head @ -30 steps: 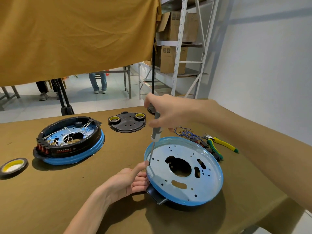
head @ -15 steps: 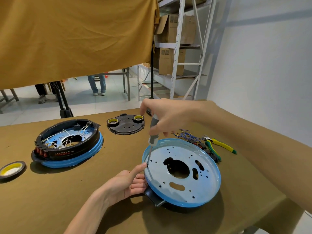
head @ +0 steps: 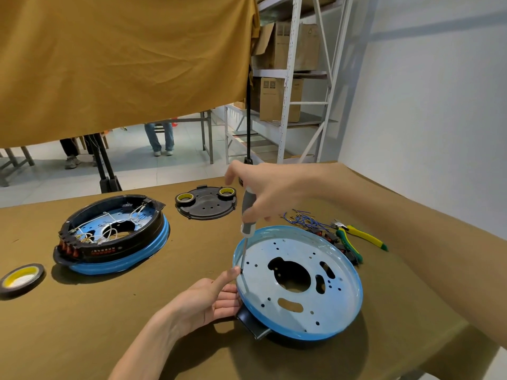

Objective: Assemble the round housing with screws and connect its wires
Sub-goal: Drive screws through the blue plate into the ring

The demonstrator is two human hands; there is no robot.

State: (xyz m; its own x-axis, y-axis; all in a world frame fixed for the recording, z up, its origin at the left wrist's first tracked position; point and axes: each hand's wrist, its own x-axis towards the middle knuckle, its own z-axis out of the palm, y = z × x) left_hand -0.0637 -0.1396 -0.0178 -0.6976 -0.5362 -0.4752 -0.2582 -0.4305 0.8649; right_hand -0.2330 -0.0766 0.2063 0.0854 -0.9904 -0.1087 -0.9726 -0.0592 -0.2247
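From the head view, little has shifted over the last second: the right hand (head: pixel 263 187) is still curled round the grey handle of the screwdriver (head: pixel 247 215), the shaft still upright, its tip planted at the near-left edge of the round housing (head: pixel 297 281), so this reads as a screw being driven home, not a move to the next hole. The left hand (head: pixel 203 300) stays against the housing's left rim, fingers lying along the edge and the thumb lifted up beside the tip, steadying. The screw itself is too small to make out. The housing sits on the table (head: pixel 137 325) at front right: a shallow pan, pale matt metal plate punched with small holes and larger cut-outs, glossy blue rim, black part beneath. Behind it, a tangle of thin blue wires (head: pixel 304 219) and yellow-green pliers (head: pixel 356 237), untouched; wiring looks to lie ahead. Over to the left, a second housing (head: pixel 109 237), black-walled, strung with white leads.
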